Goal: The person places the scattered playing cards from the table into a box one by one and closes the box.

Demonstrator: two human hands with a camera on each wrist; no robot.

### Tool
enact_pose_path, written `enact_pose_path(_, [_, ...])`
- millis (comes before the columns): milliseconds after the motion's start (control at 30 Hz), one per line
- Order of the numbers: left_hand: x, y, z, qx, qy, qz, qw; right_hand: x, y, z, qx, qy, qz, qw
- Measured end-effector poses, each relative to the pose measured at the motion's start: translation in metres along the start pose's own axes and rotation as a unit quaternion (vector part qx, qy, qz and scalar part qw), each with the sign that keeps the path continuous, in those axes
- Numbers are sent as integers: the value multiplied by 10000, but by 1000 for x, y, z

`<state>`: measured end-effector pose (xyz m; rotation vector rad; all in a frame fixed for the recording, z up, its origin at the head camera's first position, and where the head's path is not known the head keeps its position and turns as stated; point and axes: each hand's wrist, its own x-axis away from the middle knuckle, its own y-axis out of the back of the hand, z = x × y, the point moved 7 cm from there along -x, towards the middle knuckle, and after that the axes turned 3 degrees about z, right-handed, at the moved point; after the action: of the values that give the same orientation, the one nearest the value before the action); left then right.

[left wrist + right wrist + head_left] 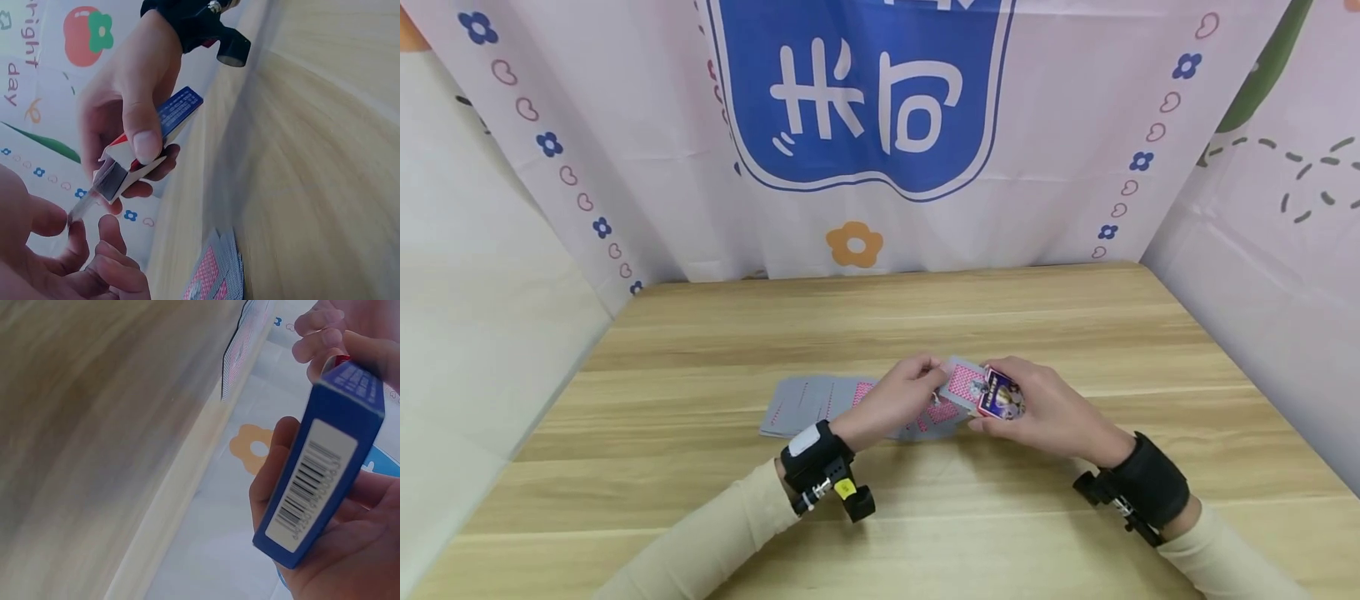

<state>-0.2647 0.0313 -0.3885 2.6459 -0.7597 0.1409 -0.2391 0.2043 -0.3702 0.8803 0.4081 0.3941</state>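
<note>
My right hand (1051, 408) grips a small blue card box (1002, 396) with its open end facing left. In the right wrist view the box's barcode side (310, 484) shows. The thumb and fingertips of my left hand (895, 404) pinch playing cards (962, 382) with pink-patterned backs, partly inside the box mouth. The left wrist view shows these cards (82, 205) edge-on between thumb and finger, with the box flaps parted around them. How many cards are pinched, I cannot tell. Below the left hand, a spread row of cards (808, 404) lies face down on the table.
The wooden table (880, 325) reaches back to a white cloth backdrop (647, 183) with a blue emblem. Cloth walls stand at the left and right. Each wrist wears a black strap with a camera (1150, 487).
</note>
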Motion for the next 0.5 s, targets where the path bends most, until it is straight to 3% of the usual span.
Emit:
enact_pose_path(133, [-2, -2, -1, -59, -88, 112, 9999, 1, 1, 0, 66, 6, 49, 10000])
enact_pose_path(333, [-8, -18, -2, -246, -264, 397, 9986, 2, 1, 3, 38, 132, 28, 9999])
enact_pose_path(500, [-11, -27, -4, -425, -214, 414, 9980, 2, 1, 4, 34, 202, -12, 9998])
